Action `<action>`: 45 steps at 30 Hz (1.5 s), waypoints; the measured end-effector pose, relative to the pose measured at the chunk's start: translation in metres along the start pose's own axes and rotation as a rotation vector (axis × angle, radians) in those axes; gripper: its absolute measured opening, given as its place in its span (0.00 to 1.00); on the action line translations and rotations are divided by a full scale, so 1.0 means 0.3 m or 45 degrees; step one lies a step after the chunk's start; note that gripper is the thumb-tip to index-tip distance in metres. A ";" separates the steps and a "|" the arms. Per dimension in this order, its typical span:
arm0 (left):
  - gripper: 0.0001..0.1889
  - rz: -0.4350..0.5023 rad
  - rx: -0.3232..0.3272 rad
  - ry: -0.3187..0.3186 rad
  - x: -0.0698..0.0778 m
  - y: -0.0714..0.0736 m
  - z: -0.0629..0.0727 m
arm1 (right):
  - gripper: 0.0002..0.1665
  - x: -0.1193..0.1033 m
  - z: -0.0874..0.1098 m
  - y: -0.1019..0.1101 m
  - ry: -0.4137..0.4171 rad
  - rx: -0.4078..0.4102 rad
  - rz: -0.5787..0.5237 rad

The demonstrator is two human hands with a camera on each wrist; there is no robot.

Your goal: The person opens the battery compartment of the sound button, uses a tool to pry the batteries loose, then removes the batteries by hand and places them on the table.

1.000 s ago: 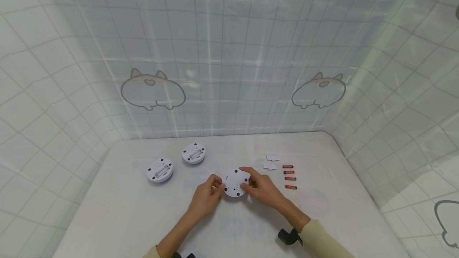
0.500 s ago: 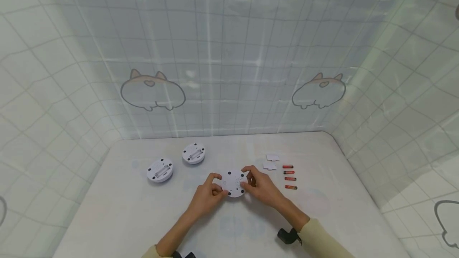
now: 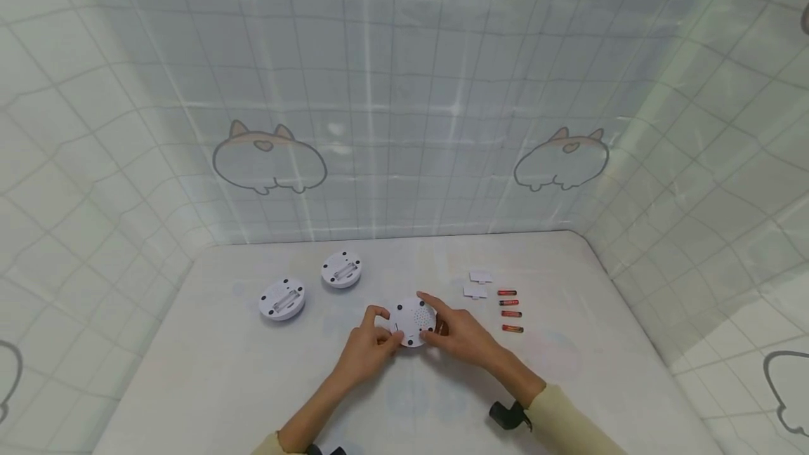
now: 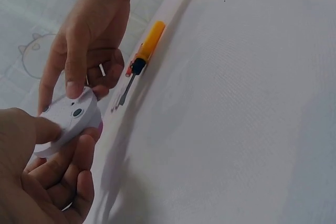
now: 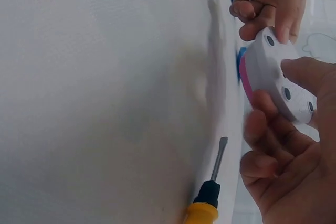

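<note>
Both hands hold a round white device (image 3: pixel 411 321) with small dark feet and a patch of tiny holes on its upturned flat face. A pink part shows at its underside in the right wrist view. My left hand (image 3: pixel 366 350) pinches its left rim, thumb on the face and fingers below. On the other side, my right hand (image 3: pixel 466 335) has its thumb on the near edge and its index finger at the far rim. In the left wrist view the device (image 4: pixel 71 114) appears raised off the table.
Two similar white devices (image 3: pixel 282 299) with bare battery compartments sit at the left. At the right lie two white covers (image 3: pixel 475 292) and several red batteries (image 3: pixel 511 314). A yellow-handled screwdriver (image 4: pixel 147 48) lies near the right hand, hidden in the head view.
The device has turned counterclockwise between the hands. My left fingers have spread around its left rim. My right index finger has reached along the far rim, while the thumb slid nearer me.
</note>
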State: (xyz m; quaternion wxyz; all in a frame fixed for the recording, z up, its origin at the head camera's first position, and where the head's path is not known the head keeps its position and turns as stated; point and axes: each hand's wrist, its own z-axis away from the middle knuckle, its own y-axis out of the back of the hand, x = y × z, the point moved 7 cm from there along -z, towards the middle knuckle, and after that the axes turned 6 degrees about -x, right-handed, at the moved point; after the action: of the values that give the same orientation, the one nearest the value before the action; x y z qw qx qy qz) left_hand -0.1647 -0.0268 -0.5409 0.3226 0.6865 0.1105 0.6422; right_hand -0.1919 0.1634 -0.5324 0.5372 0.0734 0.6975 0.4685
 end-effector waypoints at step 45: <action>0.47 -0.110 -0.093 -0.004 -0.016 -0.034 0.002 | 0.30 0.008 -0.030 0.012 -0.004 -0.044 0.012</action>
State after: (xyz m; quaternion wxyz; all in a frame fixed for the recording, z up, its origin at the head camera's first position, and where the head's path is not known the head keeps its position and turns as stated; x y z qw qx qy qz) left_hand -0.1620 -0.0217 -0.5507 0.3751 0.6699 0.1161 0.6300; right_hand -0.2018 0.1618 -0.5315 0.5374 0.0682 0.6882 0.4827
